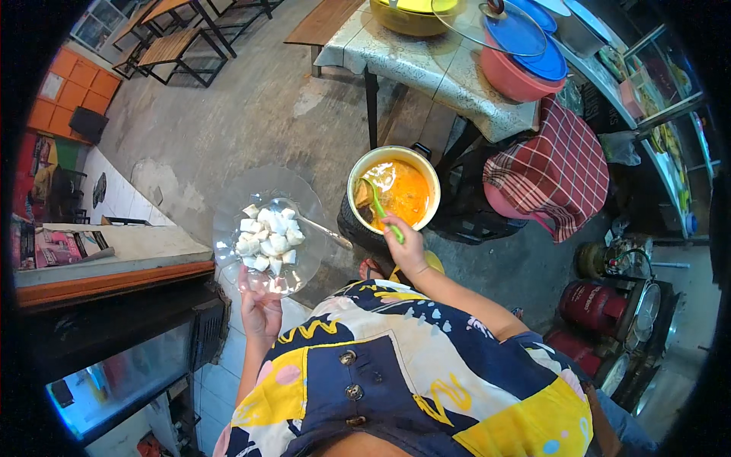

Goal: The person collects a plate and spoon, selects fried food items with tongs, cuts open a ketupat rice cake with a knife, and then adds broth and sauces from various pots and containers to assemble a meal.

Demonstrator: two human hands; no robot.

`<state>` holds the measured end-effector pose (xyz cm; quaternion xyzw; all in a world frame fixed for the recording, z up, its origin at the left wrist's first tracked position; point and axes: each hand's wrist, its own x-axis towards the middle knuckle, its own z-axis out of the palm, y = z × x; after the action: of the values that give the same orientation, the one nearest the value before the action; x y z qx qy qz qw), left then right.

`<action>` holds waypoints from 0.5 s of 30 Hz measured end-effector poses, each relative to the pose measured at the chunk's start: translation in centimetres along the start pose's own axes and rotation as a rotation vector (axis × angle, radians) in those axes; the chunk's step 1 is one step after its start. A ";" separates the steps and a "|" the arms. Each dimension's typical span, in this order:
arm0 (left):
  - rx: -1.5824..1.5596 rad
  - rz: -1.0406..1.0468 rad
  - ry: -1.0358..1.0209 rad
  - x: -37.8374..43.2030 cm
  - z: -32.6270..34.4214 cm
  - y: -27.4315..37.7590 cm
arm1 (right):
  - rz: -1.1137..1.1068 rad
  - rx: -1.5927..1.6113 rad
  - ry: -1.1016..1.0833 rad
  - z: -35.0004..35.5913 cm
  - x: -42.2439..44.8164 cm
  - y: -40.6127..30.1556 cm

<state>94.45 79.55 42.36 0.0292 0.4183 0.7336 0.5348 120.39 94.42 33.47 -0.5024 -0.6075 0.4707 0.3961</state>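
My left hand point(261, 308) holds a clear glass plate point(308, 197) by its near rim. White cubes of what look like rice cake point(268, 240) are heaped on it, and a metal spoon point(320, 225) rests with its handle over the plate's right edge. My right hand point(406, 245) grips a green ladle point(380, 205) by the handle. The ladle's bowl dips into a pot point(435, 188) of orange soup point(408, 185), at the pot's left side, with brownish chunks in or beside it. The pot stands on a dark round support point(351, 223), partly hidden.
Beyond the pot stands a table point(400, 51) with a patterned cover, bearing a pink tub point(514, 71) with blue lids and a glass lid point(457, 23). A checked cloth point(551, 165) covers a pink container at right. Red gas cylinders point(591, 308) and a counter point(171, 251) flank me.
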 end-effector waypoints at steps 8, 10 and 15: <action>0.028 0.000 0.058 0.7 0.9 -0.9 | 0.367 0.527 0.216 -2.0 2.3 3.5; 0.040 -0.022 0.057 1.6 -0.1 -1.3 | 0.426 0.742 0.260 -4.1 3.1 4.2; 0.068 -0.083 0.085 3.6 -1.3 -2.7 | 0.395 0.857 0.282 -7.6 3.5 4.6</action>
<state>94.36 81.90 38.33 -0.0012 0.4659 0.6969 0.5453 128.09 99.43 30.88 -0.4587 -0.1929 0.6718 0.5487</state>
